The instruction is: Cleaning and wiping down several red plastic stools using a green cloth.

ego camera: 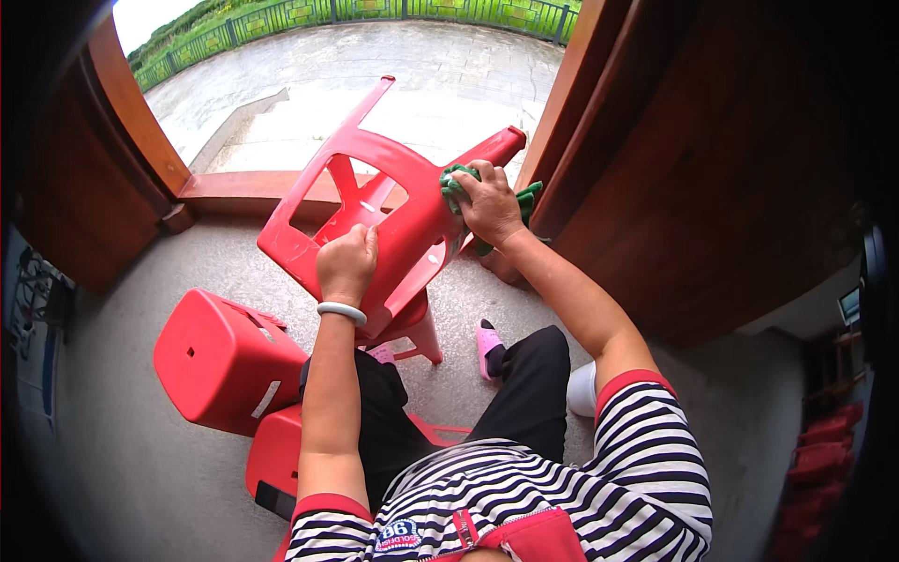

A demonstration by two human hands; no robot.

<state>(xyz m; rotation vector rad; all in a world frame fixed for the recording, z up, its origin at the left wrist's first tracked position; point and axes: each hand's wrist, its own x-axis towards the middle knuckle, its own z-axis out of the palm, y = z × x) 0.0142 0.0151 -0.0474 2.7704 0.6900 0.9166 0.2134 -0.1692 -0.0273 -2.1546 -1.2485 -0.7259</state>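
Note:
A red plastic stool [393, 158] lies tilted on its side before me, its legs towards the doorway. My left hand [348, 263], with a pale bangle at the wrist, is closed on the stool's near side, by the opening between its legs; the fingertips are hidden. In my right hand [491, 204] is a bunched green cloth [456, 184], pressed to the stool near the base of its right leg. A loose end of cloth hangs beyond the wrist. Under the tilted stool, a second red stool [420, 334] is partly visible.
A red stool [211, 358] stands at left, with another red stool [274, 446] beside my leg, a dark phone-like object [275, 499] on it. A white bucket [581, 388] is at right. Wooden doors [702, 175] flank a raised threshold [239, 186].

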